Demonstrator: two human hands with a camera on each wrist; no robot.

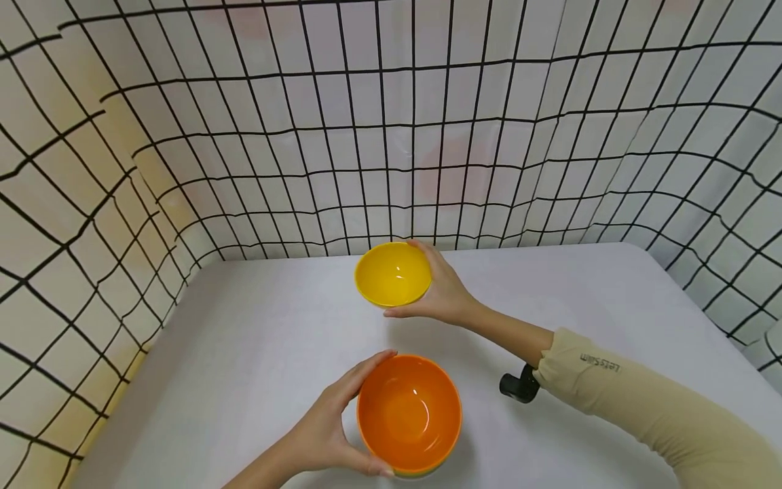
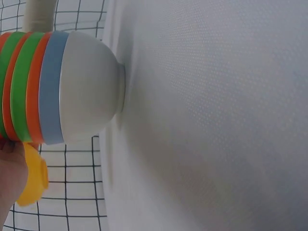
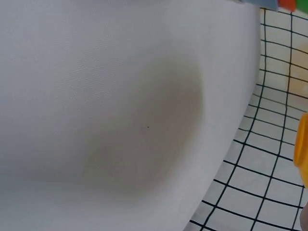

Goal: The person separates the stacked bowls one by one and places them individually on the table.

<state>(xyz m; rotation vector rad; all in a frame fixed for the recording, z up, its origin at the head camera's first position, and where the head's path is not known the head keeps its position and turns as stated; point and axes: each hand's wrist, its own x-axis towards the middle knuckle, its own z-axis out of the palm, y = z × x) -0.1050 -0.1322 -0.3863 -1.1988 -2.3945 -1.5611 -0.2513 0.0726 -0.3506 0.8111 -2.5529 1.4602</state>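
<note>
Beyond the stack, my right hand (image 1: 449, 292) holds a yellow bowl (image 1: 391, 275) above the table, its thumb and fingers spread along the bowl's right side. The bowl's inside tilts toward me. Nearer to me, my left hand (image 1: 324, 421) grips a stack of bowls (image 1: 411, 411) from the left, with an orange bowl on top. Seen from the side in the left wrist view, the stack (image 2: 50, 89) has several green and orange rims, then a blue one, over a white bowl (image 2: 89, 84) at the bottom. Only the yellow bowl's edge (image 3: 301, 151) enters the right wrist view.
A white cloth covers the table (image 1: 275, 326). White walls with a black grid (image 1: 403, 142) enclose its back and sides. A black wrist camera (image 1: 519, 386) sticks out from the beige right sleeve (image 1: 635, 394).
</note>
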